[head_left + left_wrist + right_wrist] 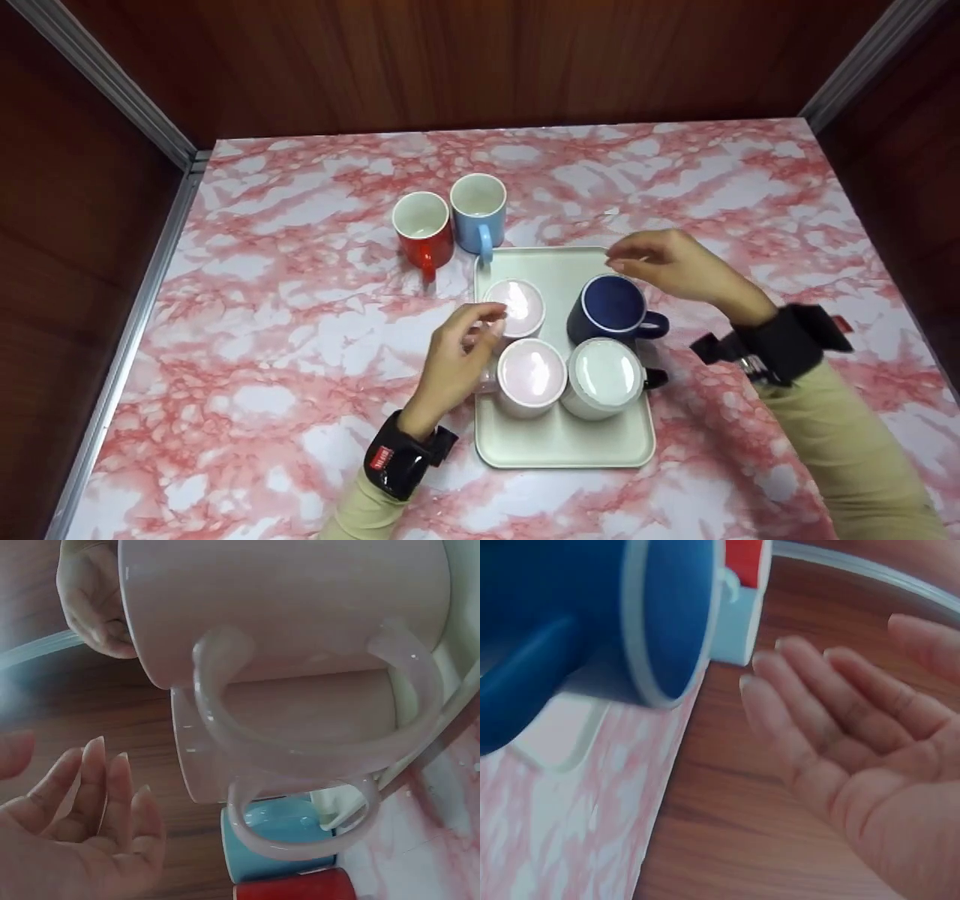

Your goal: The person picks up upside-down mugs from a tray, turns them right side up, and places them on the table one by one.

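Four mugs would be a count, so by kind: two pale pink mugs stand on the left half of a cream tray (562,448), the nearer pink mug (531,375) in front of the farther pink mug (517,311). On the right half are a dark blue mug (609,307) and a white mug (602,381) with a black handle. My left hand (457,356), fingers loosely bent and holding nothing, hovers beside the pink mugs; their handles show in the left wrist view. Above the blue mug's far side is my right hand (667,262), its fingers relaxed and empty.
Behind the tray's far left corner stand a red mug (425,232) and a light blue mug (478,214), side by side on the marbled table (300,337). Dark wooden panels (510,67) enclose the table at the back and sides.
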`<state>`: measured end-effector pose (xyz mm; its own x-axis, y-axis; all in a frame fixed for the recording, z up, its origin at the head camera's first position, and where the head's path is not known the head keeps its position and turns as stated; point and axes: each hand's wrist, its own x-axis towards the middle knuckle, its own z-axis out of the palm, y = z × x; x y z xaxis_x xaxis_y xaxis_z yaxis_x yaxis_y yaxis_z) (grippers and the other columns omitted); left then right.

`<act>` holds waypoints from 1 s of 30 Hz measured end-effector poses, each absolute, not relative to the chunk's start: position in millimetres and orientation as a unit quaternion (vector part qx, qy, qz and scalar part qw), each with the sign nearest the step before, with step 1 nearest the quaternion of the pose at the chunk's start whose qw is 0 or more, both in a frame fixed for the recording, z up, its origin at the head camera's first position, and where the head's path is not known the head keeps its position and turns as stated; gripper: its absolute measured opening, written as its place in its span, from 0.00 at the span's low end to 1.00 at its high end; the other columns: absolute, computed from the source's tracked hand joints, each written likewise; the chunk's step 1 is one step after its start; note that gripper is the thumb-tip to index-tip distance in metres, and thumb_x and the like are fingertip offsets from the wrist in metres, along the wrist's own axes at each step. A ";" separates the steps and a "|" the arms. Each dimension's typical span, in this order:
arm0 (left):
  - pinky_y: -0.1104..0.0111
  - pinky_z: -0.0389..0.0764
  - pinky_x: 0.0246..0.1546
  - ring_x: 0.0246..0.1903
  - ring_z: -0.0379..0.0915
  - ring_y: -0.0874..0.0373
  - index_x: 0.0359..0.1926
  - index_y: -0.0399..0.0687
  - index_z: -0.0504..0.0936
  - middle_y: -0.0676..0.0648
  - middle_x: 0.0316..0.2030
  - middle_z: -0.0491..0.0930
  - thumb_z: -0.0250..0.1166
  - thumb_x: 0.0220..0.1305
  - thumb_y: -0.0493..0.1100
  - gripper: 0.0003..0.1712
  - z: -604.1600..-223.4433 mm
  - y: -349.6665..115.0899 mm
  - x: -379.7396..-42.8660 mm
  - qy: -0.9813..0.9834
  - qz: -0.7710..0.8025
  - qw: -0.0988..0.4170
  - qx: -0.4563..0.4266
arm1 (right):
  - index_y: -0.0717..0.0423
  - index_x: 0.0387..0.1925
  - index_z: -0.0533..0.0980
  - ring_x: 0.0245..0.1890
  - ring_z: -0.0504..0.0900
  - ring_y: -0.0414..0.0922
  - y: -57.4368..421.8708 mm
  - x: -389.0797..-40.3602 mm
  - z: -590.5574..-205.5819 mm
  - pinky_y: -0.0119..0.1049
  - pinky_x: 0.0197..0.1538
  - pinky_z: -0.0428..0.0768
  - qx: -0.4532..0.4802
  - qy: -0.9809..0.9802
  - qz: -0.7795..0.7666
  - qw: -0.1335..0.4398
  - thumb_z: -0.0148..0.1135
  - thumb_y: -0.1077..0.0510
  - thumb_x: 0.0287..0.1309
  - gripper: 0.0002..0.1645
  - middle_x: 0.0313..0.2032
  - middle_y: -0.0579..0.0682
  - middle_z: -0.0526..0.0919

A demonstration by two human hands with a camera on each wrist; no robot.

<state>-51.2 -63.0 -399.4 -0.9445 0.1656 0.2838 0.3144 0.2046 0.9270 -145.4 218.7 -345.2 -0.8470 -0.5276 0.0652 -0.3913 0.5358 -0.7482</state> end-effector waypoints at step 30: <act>0.60 0.63 0.54 0.50 0.67 0.56 0.46 0.42 0.78 0.48 0.45 0.76 0.59 0.62 0.43 0.13 -391.2 -47.5 -39.5 -0.839 -0.414 0.023 -0.352 | 0.67 0.33 0.77 0.27 0.77 0.46 256.9 -93.9 -416.6 0.41 0.31 0.74 -0.245 0.929 -0.277 -0.004 0.62 0.73 0.45 0.09 0.27 0.54 0.80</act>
<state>-39.5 -47.5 -391.2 -0.7507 0.5716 0.3312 0.6105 0.4088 0.6784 -93.9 256.9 -416.6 -0.8802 -0.4523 0.1438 -0.4572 0.7266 -0.5128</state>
